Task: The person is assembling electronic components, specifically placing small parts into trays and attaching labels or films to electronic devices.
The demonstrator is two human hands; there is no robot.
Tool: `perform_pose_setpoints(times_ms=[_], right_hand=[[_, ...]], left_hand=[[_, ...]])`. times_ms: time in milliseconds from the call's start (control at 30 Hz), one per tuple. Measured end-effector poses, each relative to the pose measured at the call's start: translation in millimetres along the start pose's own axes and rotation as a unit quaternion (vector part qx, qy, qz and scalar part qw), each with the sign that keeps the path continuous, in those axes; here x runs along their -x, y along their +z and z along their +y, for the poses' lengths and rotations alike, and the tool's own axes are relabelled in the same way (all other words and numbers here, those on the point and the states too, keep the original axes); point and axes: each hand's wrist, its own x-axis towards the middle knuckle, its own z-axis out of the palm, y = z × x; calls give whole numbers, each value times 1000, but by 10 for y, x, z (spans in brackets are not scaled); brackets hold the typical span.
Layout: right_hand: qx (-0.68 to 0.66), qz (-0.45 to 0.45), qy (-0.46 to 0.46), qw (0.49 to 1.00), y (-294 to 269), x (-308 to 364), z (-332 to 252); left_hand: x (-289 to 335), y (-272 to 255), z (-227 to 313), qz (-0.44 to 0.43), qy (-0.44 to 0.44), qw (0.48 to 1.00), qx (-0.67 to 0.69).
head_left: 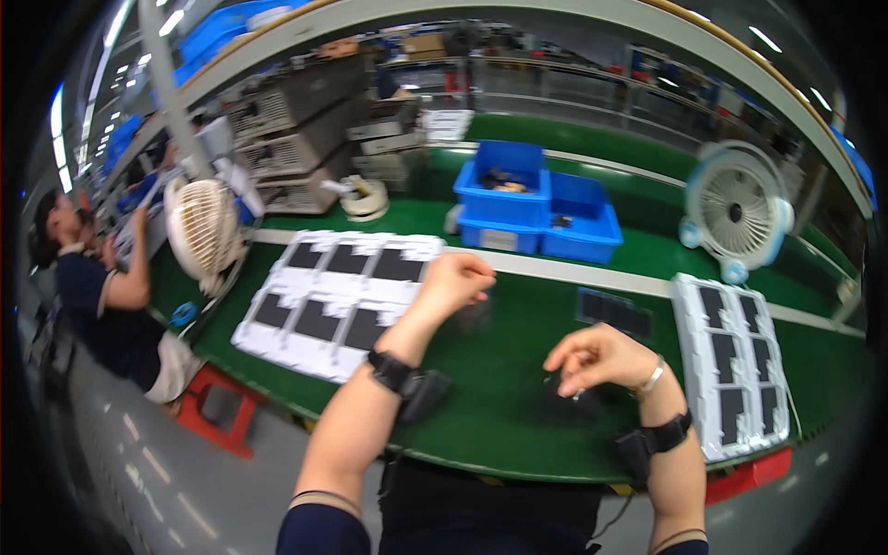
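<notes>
My left hand is raised over the green bench, beside the right edge of a white tray that holds several black flat pieces. Its fingers are curled together; what they hold, if anything, is too small to make out. Further right, my right hand hovers with thumb and fingers pinched. Something small and dark is blurred just below those fingertips, and its kind does not show. Behind the right hand a dark glossy panel lies on the bench. Black straps with small boxes circle both my wrists.
A second white tray with black pieces lies at the right. Blue bins with small parts stand at the back centre. Fans flank the bench, a white one left and another right. A person sits at the far left.
</notes>
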Motion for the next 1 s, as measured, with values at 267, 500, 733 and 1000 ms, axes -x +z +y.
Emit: perform_pose_setpoints(times_ms=[267,500,733,1000], right_hand=[[284,125,4,951,90,-155,242],[288,322,-154,888,21,-175,267],[214,326,-131,912,43,-207,196],[215,314,-117,917,-10,-225,310]], left_hand=[[87,-1,-64,143,132,960,-202],[-39,-958,238,116,96,975,-163],[-224,-2367,-398,-22,-76,871,-485],[-393,-2266,-268,-129,-236,846,-461]])
